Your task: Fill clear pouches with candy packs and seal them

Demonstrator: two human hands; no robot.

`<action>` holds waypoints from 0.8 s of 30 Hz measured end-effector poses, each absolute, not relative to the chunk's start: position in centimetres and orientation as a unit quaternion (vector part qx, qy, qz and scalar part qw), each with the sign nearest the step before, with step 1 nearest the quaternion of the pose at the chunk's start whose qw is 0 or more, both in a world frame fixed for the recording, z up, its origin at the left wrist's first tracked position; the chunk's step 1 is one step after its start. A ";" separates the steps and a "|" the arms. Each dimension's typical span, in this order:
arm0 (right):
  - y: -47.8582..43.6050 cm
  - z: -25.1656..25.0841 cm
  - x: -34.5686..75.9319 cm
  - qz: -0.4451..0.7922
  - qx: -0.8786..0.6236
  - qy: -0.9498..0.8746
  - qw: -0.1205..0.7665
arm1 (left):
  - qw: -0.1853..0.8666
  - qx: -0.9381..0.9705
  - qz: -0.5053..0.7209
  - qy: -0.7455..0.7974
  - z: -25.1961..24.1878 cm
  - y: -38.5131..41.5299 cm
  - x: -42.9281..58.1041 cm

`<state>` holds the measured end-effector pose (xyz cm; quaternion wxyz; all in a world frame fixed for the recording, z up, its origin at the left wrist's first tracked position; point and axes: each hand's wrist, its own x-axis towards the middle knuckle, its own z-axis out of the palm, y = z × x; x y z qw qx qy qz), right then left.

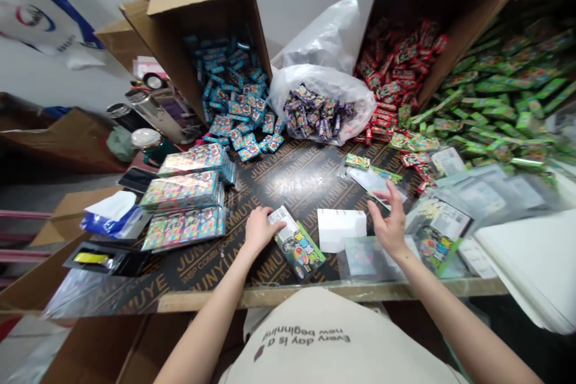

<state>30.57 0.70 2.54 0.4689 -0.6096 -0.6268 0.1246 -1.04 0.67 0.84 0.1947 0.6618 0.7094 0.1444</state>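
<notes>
My left hand (258,229) rests on the top end of a filled clear packet (297,245) with a green card, its fingers curled over the white label. My right hand (390,222) hovers open, fingers spread, above a clear empty sleeve (364,258) near the table's front edge. A white card (339,229) lies between my two hands. Just beyond my right hand lie a loose green pack (357,161) and a flat clear bag (373,183).
Stacked filled packets (184,207) sit at left. At the back stand a box of blue packs (234,102), a plastic bag of purple packs (317,111), a box of red packs (398,66) and a heap of green packs (499,96). Empty sleeves (477,198) pile right.
</notes>
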 end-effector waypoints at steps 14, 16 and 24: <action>5.7 9.5 21.2 0.624 -0.321 -0.638 0.318 | 0.337 0.680 0.406 0.510 6.6 -0.5 3.8; 5.6 9.4 21.1 0.628 -0.314 -0.642 0.308 | 0.348 0.670 0.410 0.511 6.6 -0.6 4.1; 4.7 8.8 21.1 0.620 -0.333 -0.630 0.329 | 0.332 0.656 0.421 0.531 6.7 -0.7 4.6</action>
